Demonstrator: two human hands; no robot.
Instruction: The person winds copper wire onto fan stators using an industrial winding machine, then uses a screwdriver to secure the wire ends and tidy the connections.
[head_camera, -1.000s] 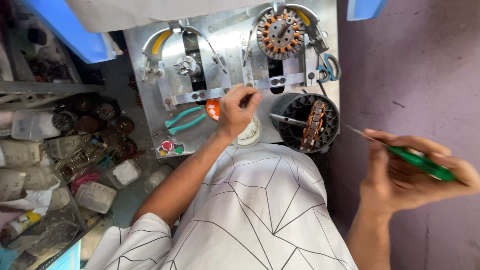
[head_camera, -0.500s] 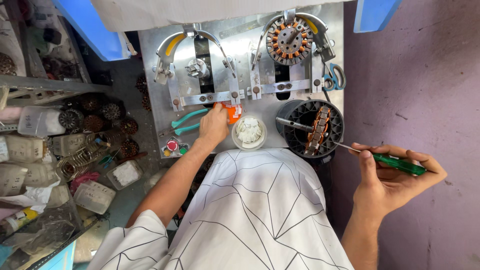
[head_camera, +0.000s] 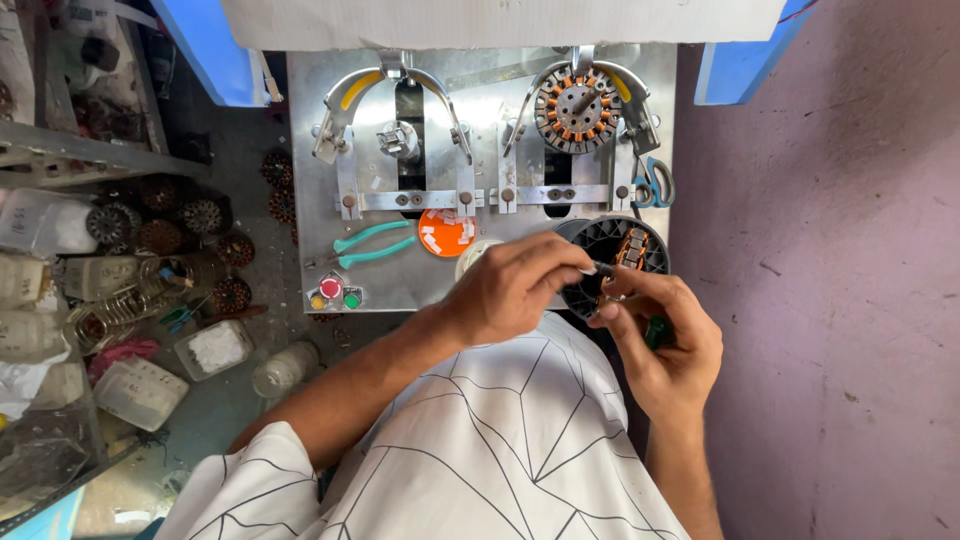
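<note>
- Steel plate (head_camera: 400, 280) under my work, pliers (head_camera: 370, 245) lying on it.
- Left hand (head_camera: 515, 290) pinching the screwdriver (head_camera: 650, 325) shaft, right hand (head_camera: 665, 345) gripping its handle.
- Purple wall (head_camera: 840, 280) to my right.

1. A clear rectangular plastic box of white pieces (head_camera: 212, 349) is seen on the floor left of the metal plate.
2. A round orange disc with white stickers (head_camera: 445, 234) lies on the plate's middle.

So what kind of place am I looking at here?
Likely a small motor-winding workshop: a metal jig plate carries a copper-wound stator, teal pliers lie on it, and more wound cores sit on the floor to the left.
</note>
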